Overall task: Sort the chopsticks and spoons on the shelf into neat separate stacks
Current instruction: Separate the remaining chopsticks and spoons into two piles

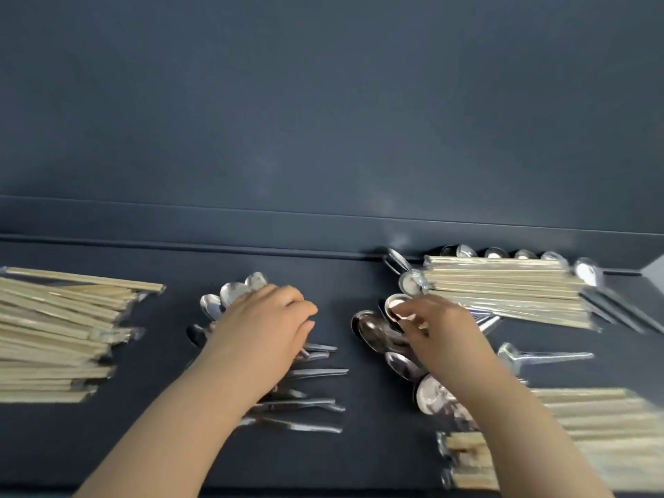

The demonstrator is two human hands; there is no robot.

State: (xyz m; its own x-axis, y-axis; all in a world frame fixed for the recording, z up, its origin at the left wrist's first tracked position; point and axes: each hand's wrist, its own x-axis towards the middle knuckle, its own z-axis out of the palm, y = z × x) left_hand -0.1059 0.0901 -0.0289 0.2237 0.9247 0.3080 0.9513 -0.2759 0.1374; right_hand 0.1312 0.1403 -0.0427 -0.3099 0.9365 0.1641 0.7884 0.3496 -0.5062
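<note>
Well, the loose spoons (pixel 373 332) near the middle of the shelf (pixel 323 257) look like polished steel. I judge them stiff, light and slick, apt to slide off one another, so the flat handle or neck is a safer hold than the bowl. My right hand (pixel 442 332) is over them, thumb and fingertips pinching the rim of the top spoon (pixel 395 303). My left hand (pixel 266 328) lies across the sorted spoons (pixel 230 300), fingers bent down onto the handles. I cannot tell whether it grips or only steadies them. The stacked chopsticks (pixel 54 336) run to the shelf's left edge, well apart from both hands. A mixed heap (pixel 503 292) sits at the back right, just beyond my right hand, and more chopsticks (pixel 593 425) lie at the front right.
</note>
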